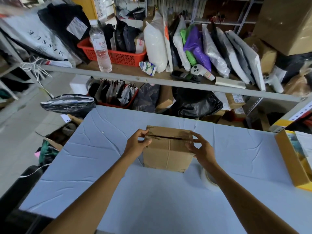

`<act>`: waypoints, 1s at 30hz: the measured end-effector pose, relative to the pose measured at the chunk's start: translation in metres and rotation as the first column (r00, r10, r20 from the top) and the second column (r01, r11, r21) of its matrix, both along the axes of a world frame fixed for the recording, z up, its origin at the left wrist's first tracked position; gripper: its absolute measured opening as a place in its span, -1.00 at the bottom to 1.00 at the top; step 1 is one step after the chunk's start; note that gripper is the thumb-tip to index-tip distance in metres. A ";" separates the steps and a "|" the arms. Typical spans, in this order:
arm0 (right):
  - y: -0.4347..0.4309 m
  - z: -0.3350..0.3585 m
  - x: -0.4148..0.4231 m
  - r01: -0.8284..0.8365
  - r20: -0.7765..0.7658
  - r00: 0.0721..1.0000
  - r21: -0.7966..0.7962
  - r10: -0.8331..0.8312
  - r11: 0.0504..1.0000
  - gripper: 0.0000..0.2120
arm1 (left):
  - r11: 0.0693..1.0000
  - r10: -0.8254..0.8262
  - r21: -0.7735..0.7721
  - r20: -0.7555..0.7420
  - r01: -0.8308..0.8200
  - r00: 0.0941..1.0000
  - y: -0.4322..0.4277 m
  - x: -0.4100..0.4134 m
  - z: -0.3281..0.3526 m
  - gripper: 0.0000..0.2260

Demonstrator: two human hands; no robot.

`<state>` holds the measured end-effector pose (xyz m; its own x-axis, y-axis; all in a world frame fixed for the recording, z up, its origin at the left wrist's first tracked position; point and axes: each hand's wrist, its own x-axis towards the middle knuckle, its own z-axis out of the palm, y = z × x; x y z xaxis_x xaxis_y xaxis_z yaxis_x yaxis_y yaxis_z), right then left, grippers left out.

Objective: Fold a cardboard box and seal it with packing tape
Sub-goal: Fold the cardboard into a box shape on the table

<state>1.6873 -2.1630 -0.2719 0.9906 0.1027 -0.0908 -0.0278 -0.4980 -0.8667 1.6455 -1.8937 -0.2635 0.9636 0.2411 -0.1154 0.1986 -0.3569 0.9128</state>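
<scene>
The cardboard box (168, 152) stood near the middle of the surface (152, 191). The left hand (137, 143) held its upper left end and the right hand (200, 149) its upper right end. A tape roll (205, 179) lay on the surface just right of the box and nearer the person, partly behind the right forearm. An open carton (288, 159) sat at the surface's right edge. Behind the surface ran a shelf (118, 74): on it a water bottle (101, 48) stood before a basket (118, 56), with a row of parcels (214, 53) to their right. A second basket (116, 104) sat under the shelf. Left of the surface, a floor carton (55, 142) lay below.
</scene>
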 end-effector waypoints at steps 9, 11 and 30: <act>0.002 0.004 0.012 0.005 -0.012 1.000 0.000 -0.005 1.000 -0.60 | 0.995 0.082 0.048 0.026 -0.083 0.996 0.001 0.007 0.000 -0.74; 0.004 0.004 0.011 0.039 -0.041 0.998 0.029 -0.038 0.999 -0.60 | 0.998 0.059 0.025 0.018 -0.059 0.998 0.003 0.008 -0.004 -0.76; 0.015 0.021 0.002 0.140 -0.087 0.988 0.098 -0.131 0.985 -0.60 | 0.999 0.012 0.039 0.046 -0.014 0.999 0.006 0.003 0.006 -0.80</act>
